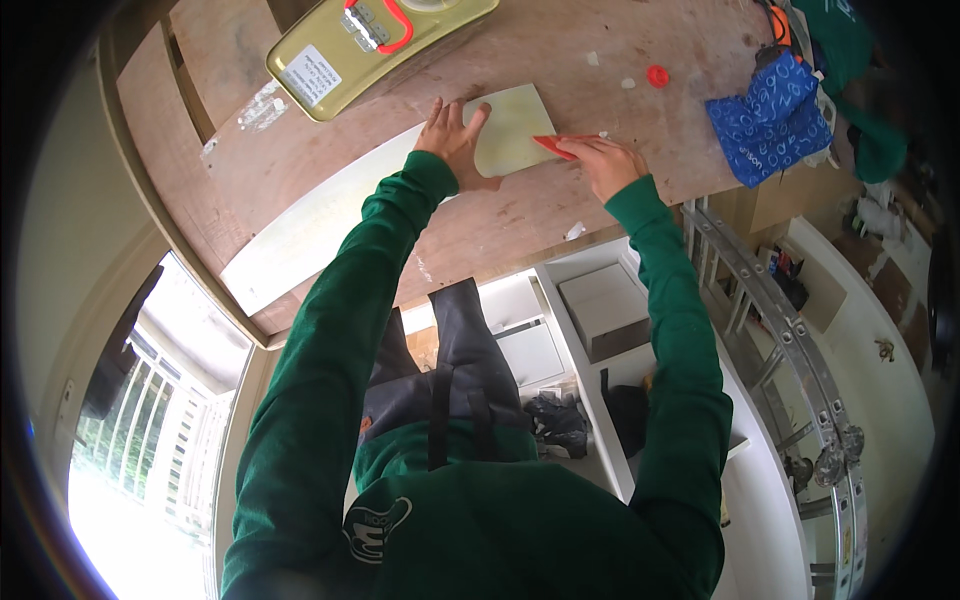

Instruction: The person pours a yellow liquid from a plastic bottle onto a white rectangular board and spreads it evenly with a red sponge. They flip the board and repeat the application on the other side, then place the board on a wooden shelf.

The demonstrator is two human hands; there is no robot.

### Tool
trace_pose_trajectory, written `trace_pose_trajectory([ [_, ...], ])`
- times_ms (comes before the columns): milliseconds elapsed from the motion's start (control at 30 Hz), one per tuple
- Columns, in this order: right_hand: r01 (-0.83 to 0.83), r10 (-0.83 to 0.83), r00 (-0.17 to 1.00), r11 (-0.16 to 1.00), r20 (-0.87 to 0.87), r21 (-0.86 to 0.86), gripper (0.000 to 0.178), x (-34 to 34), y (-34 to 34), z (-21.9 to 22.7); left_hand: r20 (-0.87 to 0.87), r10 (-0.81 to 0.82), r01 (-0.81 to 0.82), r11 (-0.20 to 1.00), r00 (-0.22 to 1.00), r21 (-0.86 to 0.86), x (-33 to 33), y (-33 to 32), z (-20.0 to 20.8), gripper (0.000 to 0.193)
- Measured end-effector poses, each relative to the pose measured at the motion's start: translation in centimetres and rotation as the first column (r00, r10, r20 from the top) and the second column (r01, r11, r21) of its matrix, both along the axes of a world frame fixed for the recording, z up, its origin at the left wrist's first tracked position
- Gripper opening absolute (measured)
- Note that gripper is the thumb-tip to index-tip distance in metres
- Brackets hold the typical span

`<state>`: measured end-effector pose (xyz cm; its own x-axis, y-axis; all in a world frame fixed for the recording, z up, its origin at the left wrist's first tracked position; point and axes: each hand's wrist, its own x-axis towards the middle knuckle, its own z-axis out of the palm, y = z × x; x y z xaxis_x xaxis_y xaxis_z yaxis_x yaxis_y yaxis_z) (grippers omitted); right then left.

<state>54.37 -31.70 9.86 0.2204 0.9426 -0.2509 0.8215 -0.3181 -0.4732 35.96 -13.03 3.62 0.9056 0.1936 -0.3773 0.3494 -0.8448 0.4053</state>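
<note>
Pale board [340, 210] lower-left to upper-right, left hand [455, 140] flat

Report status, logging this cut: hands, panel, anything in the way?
Left hand flat on pale panel, fingers spread. Right hand holds red knife at panel edge. Yellow-green case beyond, apart from the panel.
</note>
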Motion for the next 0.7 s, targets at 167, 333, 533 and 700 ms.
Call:
trace_pose_trajectory([
  [167,0.041,-0.065,0.991,0.98,-0.117,-0.194,0.032,0.2,-0.6,2.8,-0.007,-0.01,0.01,0.999,1.0,-0.051,-0.4,0.1,-0.1,0.107],
  [333,0.247,-0.251,0.962,0.968,-0.104,-0.045,0.03,1.0,0.6,2.7,0.007,-0.022,0.022,0.999,1.0,-0.038,-0.6,0.1,-0.3,0.107],
  [533,0.137,-0.143,0.99,0.936,0.006,-0.323,0.027,0.9,1.4,0.5,0.006,0.004,-0.003,0.995,1.0,-0.1,-0.7,0.6,0.0,0.104],
  [700,0.137,-0.152,0.987,0.963,-0.049,-0.233,0.029,0.0,-1.4,3.5,-0.025,0.002,-0.005,0.995,1.0,-0.099,-0.6,0.5,0.7,0.102],
])
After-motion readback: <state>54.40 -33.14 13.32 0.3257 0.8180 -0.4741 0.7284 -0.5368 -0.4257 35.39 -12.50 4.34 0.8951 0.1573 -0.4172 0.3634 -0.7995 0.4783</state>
